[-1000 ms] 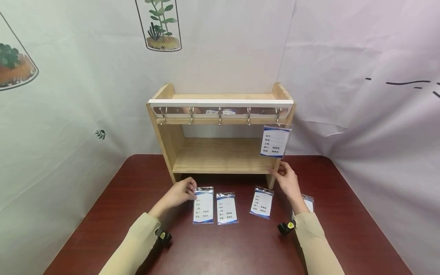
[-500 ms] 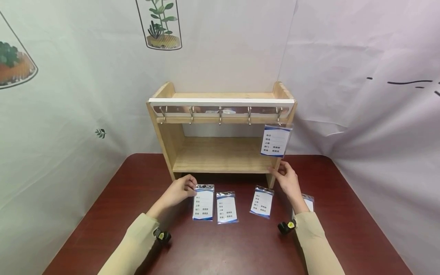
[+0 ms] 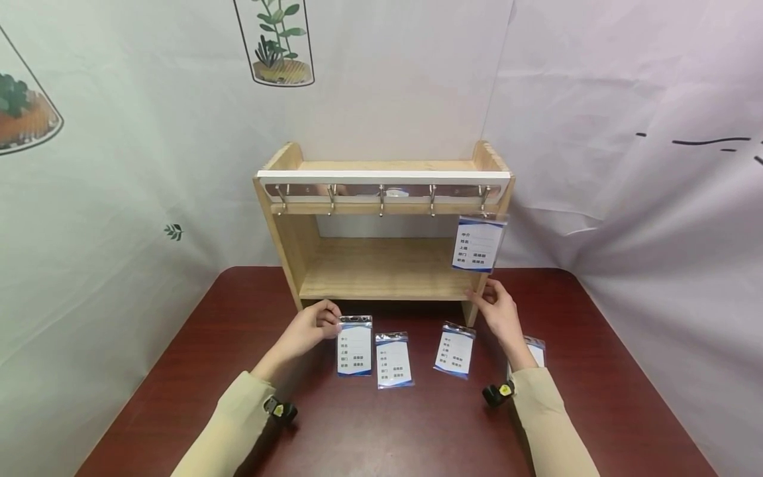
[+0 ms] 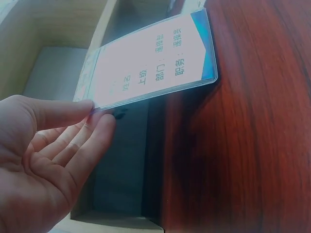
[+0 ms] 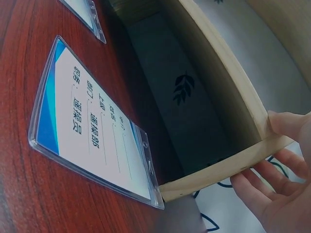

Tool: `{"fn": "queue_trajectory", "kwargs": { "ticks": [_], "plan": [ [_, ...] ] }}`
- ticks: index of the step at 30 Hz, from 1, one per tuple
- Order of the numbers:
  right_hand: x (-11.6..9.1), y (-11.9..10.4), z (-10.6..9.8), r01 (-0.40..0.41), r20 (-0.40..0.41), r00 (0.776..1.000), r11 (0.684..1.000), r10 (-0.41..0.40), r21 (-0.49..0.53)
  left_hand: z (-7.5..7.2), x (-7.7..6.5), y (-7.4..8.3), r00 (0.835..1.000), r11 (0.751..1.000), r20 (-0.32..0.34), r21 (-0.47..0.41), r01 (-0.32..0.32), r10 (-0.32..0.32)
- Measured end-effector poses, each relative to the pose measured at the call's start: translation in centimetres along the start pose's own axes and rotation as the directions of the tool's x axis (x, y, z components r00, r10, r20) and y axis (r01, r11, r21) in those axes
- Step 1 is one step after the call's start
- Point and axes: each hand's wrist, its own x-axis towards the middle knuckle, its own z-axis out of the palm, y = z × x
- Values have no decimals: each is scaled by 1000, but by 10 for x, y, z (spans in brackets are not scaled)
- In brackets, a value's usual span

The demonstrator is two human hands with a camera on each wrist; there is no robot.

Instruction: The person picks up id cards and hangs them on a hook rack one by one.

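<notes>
My left hand (image 3: 308,329) pinches a clear plastic badge holder (image 4: 146,58) by its slotted top corner, thumb above and fingers beneath. The badge is lifted off the table, its printed white card with blue ends facing up. My right hand (image 3: 497,311) grips the right side panel of the wooden shelf (image 5: 228,170), thumb on the inner side and fingers outside. One badge (image 3: 477,244) hangs from the rightmost hook (image 3: 484,197) on the shelf's front rail. Flat on the table lie a badge (image 3: 393,361) right of my left hand and another badge (image 3: 455,351) near the right panel.
A further badge (image 3: 536,351) lies partly hidden behind the right forearm. The front rail carries several double metal hooks (image 3: 381,200). The shelf stands on a dark red table (image 3: 381,430), with a white printed curtain (image 3: 399,79) behind it.
My left hand has raised the pinched badge slightly up from the table and toward the shelf. The right hand stays on the side panel.
</notes>
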Motion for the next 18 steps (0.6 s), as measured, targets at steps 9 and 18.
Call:
{"fn": "queue_trajectory", "kwargs": {
  "ticks": [9, 18],
  "plan": [
    [-2, 0, 2, 3, -29, 1000, 1000, -3, 12, 4, 1, 9, 1000, 999, -9, -26, -22, 21],
    [-2, 1, 4, -2, -70, 998, 999, 5, 36, 8, 1, 17, 999, 999, -25, -18, -36, 36]
  ]
}}
